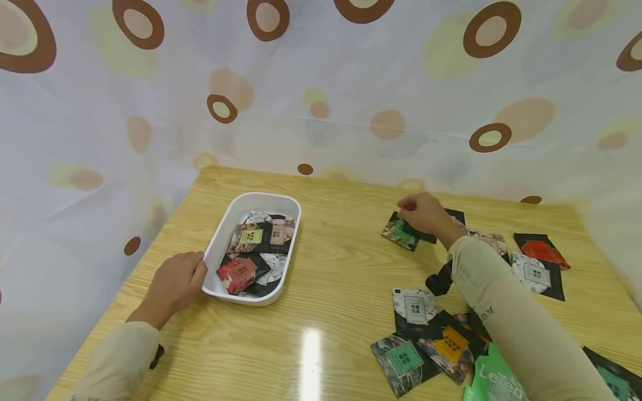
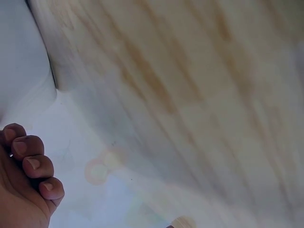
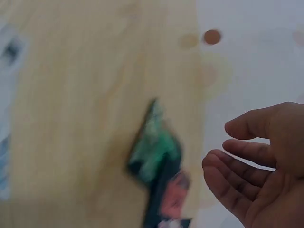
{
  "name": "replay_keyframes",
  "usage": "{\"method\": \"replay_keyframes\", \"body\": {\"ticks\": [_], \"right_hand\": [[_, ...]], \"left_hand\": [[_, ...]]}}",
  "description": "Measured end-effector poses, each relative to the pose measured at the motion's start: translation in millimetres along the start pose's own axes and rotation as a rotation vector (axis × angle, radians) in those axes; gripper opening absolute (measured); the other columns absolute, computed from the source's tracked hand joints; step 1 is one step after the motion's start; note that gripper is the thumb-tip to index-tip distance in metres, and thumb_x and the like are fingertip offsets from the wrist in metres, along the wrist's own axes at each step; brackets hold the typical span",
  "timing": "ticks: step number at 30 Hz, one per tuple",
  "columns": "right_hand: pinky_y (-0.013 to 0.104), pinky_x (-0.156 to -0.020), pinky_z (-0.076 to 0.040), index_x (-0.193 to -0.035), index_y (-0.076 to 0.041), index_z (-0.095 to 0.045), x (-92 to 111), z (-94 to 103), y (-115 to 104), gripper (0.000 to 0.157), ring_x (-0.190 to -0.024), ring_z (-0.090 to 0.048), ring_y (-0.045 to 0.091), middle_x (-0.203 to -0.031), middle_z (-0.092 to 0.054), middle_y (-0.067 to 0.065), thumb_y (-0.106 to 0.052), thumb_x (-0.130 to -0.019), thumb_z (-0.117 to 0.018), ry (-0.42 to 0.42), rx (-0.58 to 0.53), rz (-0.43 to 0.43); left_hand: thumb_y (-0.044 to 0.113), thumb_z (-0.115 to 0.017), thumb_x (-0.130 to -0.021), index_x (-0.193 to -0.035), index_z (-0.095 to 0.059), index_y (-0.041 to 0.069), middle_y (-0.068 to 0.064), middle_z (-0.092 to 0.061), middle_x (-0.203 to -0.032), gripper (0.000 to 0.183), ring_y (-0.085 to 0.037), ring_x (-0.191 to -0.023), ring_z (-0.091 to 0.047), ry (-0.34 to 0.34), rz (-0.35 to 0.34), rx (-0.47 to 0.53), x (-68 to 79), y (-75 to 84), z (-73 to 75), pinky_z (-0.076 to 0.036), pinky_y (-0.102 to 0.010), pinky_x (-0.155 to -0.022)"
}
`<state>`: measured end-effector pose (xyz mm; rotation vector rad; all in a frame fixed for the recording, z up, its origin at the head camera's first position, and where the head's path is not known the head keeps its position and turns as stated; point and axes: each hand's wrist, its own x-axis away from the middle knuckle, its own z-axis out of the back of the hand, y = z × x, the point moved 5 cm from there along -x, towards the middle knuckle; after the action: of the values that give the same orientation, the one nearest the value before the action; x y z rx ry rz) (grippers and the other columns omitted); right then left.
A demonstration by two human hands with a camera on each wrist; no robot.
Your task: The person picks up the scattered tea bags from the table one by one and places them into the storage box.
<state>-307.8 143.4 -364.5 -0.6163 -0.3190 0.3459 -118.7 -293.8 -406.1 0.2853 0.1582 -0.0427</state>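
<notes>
A white plastic bin [image 1: 296,239] holds several flat tea packets [image 1: 242,272]. At its left near corner, my left hand [image 1: 174,281] grips the rim; the left wrist view shows the curled fingers [image 2: 35,161] close by the bin's wall [image 2: 28,61]. My right hand [image 1: 423,214] hovers over a green-labelled tea packet [image 1: 399,238] at the back right of the table. In the right wrist view the right hand [image 3: 256,166] has bent, parted fingers with nothing between them. The green packet [image 3: 154,156] lies below, overlapped by a dark packet with a pink label [image 3: 175,197].
More tea packets lie in front, among them a white-labelled one [image 1: 415,309], a teal one [image 1: 405,359] and an orange one [image 1: 451,344]. Others spread rightward, including a red one [image 1: 541,252]. A green LeTea package [image 1: 494,379] sits under the right sleeve. A spotted cloth [image 1: 321,111] hangs behind the table.
</notes>
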Motion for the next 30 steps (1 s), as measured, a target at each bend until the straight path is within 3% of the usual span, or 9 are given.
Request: {"method": "replay_keyframes", "body": {"ticks": [3, 6, 10, 13, 17, 19, 24, 27, 30], "right_hand": [[0.053, -0.089, -0.051, -0.134, 0.009, -0.054, 6, -9.2, 25, 0.043, -0.108, -0.061, 0.042, -0.126, -0.06, 0.03, -0.018, -0.1, -0.052, -0.01, 0.159, -0.008], [0.042, -0.073, -0.049, -0.128, 0.009, -0.059, 7, -21.6, 41, 0.039, -0.08, -0.063, 0.028, -0.112, -0.066, 0.027, -0.015, -0.098, -0.055, 0.007, 0.256, 0.01], [0.03, -0.054, -0.034, -0.131, 0.01, -0.058, 5, -35.8, 47, 0.043, -0.05, -0.034, 0.012, -0.085, -0.069, 0.027, -0.015, -0.096, -0.055, -0.012, 0.341, 0.032], [0.031, -0.052, -0.036, -0.139, 0.008, -0.051, 7, -44.0, 43, 0.051, -0.047, -0.047, 0.02, -0.1, -0.07, 0.033, -0.019, -0.096, -0.054, -0.058, 0.386, 0.049], [0.044, -0.071, -0.051, -0.14, 0.001, -0.053, 11, -49.9, 32, 0.047, -0.097, -0.065, 0.041, -0.137, -0.056, 0.031, -0.022, -0.099, -0.054, -0.033, 0.377, 0.086], [0.051, -0.082, -0.053, -0.136, 0.0, -0.058, 10, -50.6, 28, 0.043, -0.104, -0.064, 0.042, -0.134, -0.059, 0.027, -0.023, -0.1, -0.055, 0.014, 0.353, 0.088], [0.05, -0.077, -0.051, -0.112, 0.0, -0.063, 2, -46.3, 30, 0.032, -0.095, -0.061, 0.038, -0.11, -0.062, 0.024, -0.029, -0.1, -0.056, 0.155, 0.308, -0.03], [0.049, -0.068, -0.049, -0.11, 0.006, -0.055, -1, -37.8, 39, 0.045, -0.089, -0.056, 0.041, -0.107, -0.054, 0.029, -0.038, -0.099, -0.058, 0.224, 0.321, -0.151], [0.04, -0.052, -0.045, -0.088, 0.004, -0.057, -3, -29.5, 52, 0.055, -0.067, -0.054, 0.033, -0.079, -0.053, 0.021, -0.051, -0.096, -0.057, 0.2, 0.305, -0.288]], "left_hand": [[0.013, -0.038, -0.098, -0.066, -0.042, 0.014, -0.005, -0.056, -0.067, 0.033, -0.021, -0.066, -0.051, -0.005, -0.005, -0.004, 0.6, -0.3, 3.9, -0.038, -0.037, -0.065], [0.013, -0.038, -0.099, -0.066, -0.04, 0.014, -0.003, -0.049, -0.062, 0.033, -0.019, -0.063, -0.047, -0.001, -0.017, -0.007, 0.3, -0.5, 5.4, -0.036, -0.036, -0.064], [0.013, -0.038, -0.098, -0.065, -0.039, 0.014, -0.002, -0.043, -0.06, 0.033, -0.018, -0.061, -0.043, 0.006, -0.023, 0.004, -0.7, 0.1, 3.0, -0.035, -0.034, -0.063], [0.013, -0.039, -0.098, -0.065, -0.039, 0.014, -0.002, -0.044, -0.06, 0.033, -0.018, -0.061, -0.042, 0.007, -0.015, 0.01, -0.6, 0.8, 1.2, -0.034, -0.033, -0.062], [0.013, -0.039, -0.098, -0.065, -0.04, 0.014, -0.003, -0.048, -0.062, 0.033, -0.018, -0.061, -0.043, 0.002, 0.001, 0.009, 0.1, 1.0, 2.5, -0.034, -0.033, -0.061], [0.013, -0.039, -0.099, -0.066, -0.041, 0.014, -0.004, -0.05, -0.064, 0.033, -0.018, -0.063, -0.045, 0.002, 0.01, 0.008, 0.6, 0.6, 4.0, -0.034, -0.034, -0.062], [0.014, -0.039, -0.099, -0.066, -0.041, 0.014, -0.005, -0.053, -0.066, 0.033, -0.019, -0.064, -0.047, 0.004, 0.018, 0.01, 1.2, -0.6, 3.4, -0.035, -0.035, -0.063], [0.014, -0.039, -0.098, -0.064, -0.04, 0.014, -0.004, -0.053, -0.065, 0.034, -0.018, -0.064, -0.049, 0.006, 0.003, 0.002, 0.7, -0.5, 0.9, -0.036, -0.034, -0.063], [0.014, -0.038, -0.098, -0.065, -0.039, 0.014, -0.003, -0.05, -0.063, 0.034, -0.018, -0.063, -0.047, 0.013, -0.003, -0.003, 0.9, -0.4, 1.5, -0.036, -0.034, -0.063]]}}
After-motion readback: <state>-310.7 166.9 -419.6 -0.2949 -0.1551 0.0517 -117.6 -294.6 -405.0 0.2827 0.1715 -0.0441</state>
